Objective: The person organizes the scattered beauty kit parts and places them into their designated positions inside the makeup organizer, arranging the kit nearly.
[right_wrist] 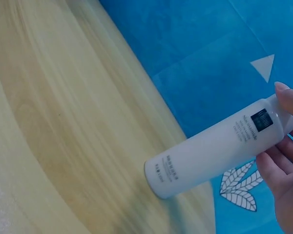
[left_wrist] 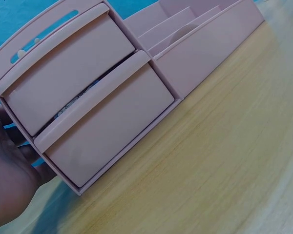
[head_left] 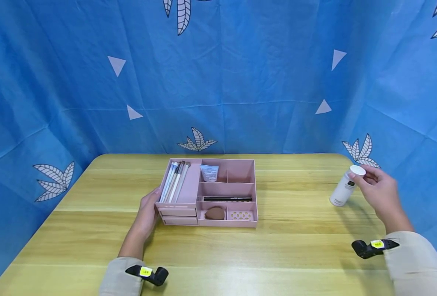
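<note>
A pink desktop makeup organizer (head_left: 226,224) with two drawers stands on the table. My left hand (head_left: 147,213) touches its left side wall, with the fingers (left_wrist: 19,141) laid against it. Makeup brushes (head_left: 175,183) lie in its left top section. Its right compartments hold a pale blue tube (head_left: 209,173), a slim black pen-shaped item (head_left: 227,199) and a brown makeup sponge (head_left: 215,213). To the right, my right hand (head_left: 383,197) pinches a white lotion bottle (head_left: 342,189) by its cap. The bottle leans; whether its base touches the table cannot be told.
The light wooden table (head_left: 277,255) extends around the organizer and below the bottle. Blue patterned cloth (head_left: 218,82) hangs behind the table and on both sides. Each sleeve cuff bears a small black device, the left (head_left: 148,274) and the right (head_left: 374,248).
</note>
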A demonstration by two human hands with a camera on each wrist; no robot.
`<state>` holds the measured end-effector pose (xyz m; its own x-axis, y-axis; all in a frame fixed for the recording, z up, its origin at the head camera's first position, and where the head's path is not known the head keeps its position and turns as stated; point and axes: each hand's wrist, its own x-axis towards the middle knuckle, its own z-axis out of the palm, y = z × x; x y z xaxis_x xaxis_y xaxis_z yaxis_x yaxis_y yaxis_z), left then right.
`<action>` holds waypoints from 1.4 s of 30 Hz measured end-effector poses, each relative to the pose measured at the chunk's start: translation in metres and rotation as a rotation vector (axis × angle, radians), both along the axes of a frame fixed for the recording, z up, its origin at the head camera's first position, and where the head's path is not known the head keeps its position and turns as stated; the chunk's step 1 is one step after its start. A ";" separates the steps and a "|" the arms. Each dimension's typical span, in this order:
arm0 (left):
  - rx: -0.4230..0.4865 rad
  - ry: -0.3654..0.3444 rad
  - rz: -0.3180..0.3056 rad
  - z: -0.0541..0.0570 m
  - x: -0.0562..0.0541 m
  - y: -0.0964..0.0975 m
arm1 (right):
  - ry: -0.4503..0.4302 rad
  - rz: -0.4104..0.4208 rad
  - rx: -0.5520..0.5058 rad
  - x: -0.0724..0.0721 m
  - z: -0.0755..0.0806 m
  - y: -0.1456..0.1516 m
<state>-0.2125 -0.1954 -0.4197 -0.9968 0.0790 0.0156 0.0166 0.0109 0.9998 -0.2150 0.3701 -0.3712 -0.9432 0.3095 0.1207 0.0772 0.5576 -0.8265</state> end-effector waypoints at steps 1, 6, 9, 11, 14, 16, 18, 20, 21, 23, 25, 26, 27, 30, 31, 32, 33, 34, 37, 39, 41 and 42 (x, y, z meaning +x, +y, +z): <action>-0.003 0.000 0.000 0.000 0.000 0.000 | -0.008 0.002 0.008 0.000 -0.001 0.000; -0.002 0.002 0.000 -0.001 0.000 0.000 | -0.050 0.007 0.062 0.002 -0.007 0.000; 0.007 0.006 0.001 -0.001 0.000 0.000 | -0.063 0.015 0.076 0.002 -0.009 0.000; 0.011 0.011 0.000 -0.001 0.000 -0.001 | -0.068 0.016 0.076 0.002 -0.010 -0.001; 0.010 0.015 -0.001 -0.001 0.000 0.000 | -0.074 0.008 0.081 0.003 -0.011 -0.002; 0.009 0.017 -0.002 -0.001 0.000 0.000 | -0.078 -0.007 0.090 0.003 -0.011 -0.003; 0.009 0.015 -0.003 -0.001 0.000 0.000 | -0.079 -0.014 0.088 0.003 -0.011 -0.005; 0.011 0.016 -0.007 -0.001 0.000 0.000 | -0.081 -0.023 0.086 0.003 -0.010 -0.006; 0.011 0.015 -0.006 -0.001 0.000 0.000 | -0.080 -0.026 0.085 0.003 -0.010 -0.007; 0.011 0.016 -0.007 0.000 0.000 0.000 | -0.076 -0.030 0.083 0.003 -0.010 -0.007; 0.005 0.015 -0.006 -0.001 0.000 0.000 | -0.077 -0.034 0.087 0.003 -0.010 -0.007; 0.001 0.014 -0.005 -0.001 0.000 0.000 | -0.079 -0.035 0.092 0.003 -0.010 -0.007; 0.000 0.013 -0.003 -0.001 0.000 0.000 | -0.078 -0.032 0.089 0.003 -0.010 -0.007; -0.002 0.013 -0.003 -0.001 0.000 0.000 | -0.081 -0.025 0.095 0.003 -0.009 -0.009; 0.000 0.014 -0.003 -0.001 0.000 0.000 | -0.080 -0.022 0.099 0.003 -0.009 -0.009; 0.004 0.014 -0.003 -0.001 0.000 0.000 | -0.078 -0.019 0.104 0.003 -0.009 -0.010; 0.007 0.014 -0.002 -0.001 0.000 0.000 | -0.075 -0.016 0.110 0.003 -0.009 -0.011; 0.008 0.015 -0.004 -0.001 0.000 0.000 | -0.069 -0.013 0.116 0.003 -0.009 -0.013; 0.012 0.014 -0.002 -0.001 0.000 0.000 | -0.055 0.002 0.126 0.002 -0.009 -0.017; 0.013 0.014 -0.003 -0.001 0.000 0.000 | -0.043 0.015 0.127 0.002 -0.007 -0.020; 0.012 0.015 -0.003 -0.001 0.000 0.000 | -0.040 0.028 0.123 0.002 -0.006 -0.024; 0.011 0.016 -0.004 -0.001 0.000 0.000 | -0.039 0.032 0.130 0.002 -0.005 -0.026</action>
<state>-0.2128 -0.1955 -0.4209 -0.9960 0.0829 0.0324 0.0325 -0.0006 0.9995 -0.2134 0.3446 -0.3759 -0.9572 0.2629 0.1212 0.0879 0.6628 -0.7436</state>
